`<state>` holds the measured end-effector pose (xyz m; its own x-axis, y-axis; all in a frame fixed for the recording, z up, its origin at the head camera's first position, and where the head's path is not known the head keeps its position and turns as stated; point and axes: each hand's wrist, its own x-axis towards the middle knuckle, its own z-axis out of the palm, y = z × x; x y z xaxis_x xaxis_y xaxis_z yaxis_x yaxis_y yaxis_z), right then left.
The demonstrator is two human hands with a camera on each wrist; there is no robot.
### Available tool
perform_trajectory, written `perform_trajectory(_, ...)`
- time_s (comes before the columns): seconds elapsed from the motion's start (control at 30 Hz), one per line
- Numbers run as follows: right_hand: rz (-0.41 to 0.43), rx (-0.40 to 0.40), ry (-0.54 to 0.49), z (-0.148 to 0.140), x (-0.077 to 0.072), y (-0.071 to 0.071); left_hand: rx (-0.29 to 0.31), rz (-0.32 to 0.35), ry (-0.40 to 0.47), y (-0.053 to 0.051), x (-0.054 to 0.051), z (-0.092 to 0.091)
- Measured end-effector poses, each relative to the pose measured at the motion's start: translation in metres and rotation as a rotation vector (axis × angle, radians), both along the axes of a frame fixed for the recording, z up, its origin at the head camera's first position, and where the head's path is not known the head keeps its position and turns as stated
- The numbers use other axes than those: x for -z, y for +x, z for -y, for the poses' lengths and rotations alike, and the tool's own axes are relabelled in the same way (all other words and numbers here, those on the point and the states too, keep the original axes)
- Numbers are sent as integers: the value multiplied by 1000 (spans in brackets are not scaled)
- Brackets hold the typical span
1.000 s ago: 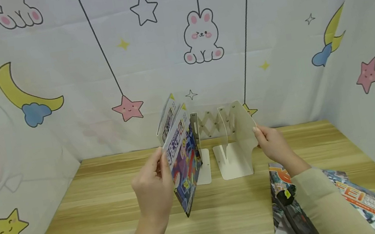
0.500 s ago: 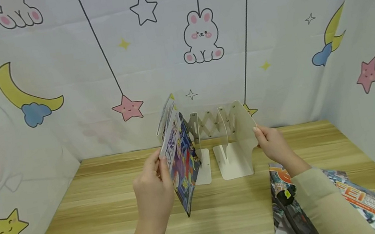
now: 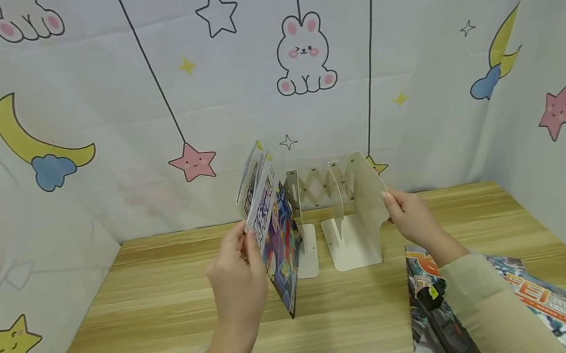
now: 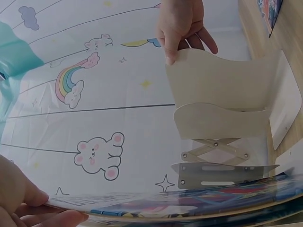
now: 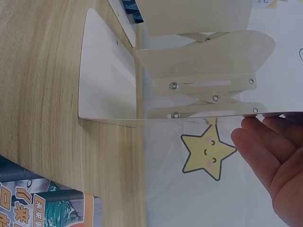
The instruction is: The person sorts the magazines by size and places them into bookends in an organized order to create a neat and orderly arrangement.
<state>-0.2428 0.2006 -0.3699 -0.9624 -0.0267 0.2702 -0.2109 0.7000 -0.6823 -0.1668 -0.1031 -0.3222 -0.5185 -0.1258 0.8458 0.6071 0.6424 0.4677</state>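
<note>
We see a white cloth backdrop [image 3: 249, 99] behind a wood-grain table [image 3: 358, 311]. We spot a printed bunny [image 3: 303, 51] and yellow moon [image 3: 13, 132].

Illustrated magazine [image 3: 282, 250] at the left part of an extendable metal bookend rack [image 3: 357, 251]

The illustrated magazine shows a pale title band with purple characters, and its cover picture is mostly dark blue and purple, with some red. It is upright and slanted, with 1 lower corner pointing to the near side. To its left is 1 more magazine [image 3: 249, 183], also upright and partly hidden; a narrow gap is visible between the tops. The extendable metal bookend rack is cream in colour, with thin upright panels, flat base plates and riveted crossed links. It stands near the back edge of the wood-grain tabletop [image 3: 172, 315].
</note>
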Motion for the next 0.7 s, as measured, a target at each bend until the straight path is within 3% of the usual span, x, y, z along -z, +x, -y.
perform_trajectory(0.27, -10, -3, 2, 1, -2, 0, 30, 48, 60, -4, -2, -6)
perform_trajectory(0.7, -1, 5, -7, 1, -1, 1, 8, 23, 47, -12, -3, -16)
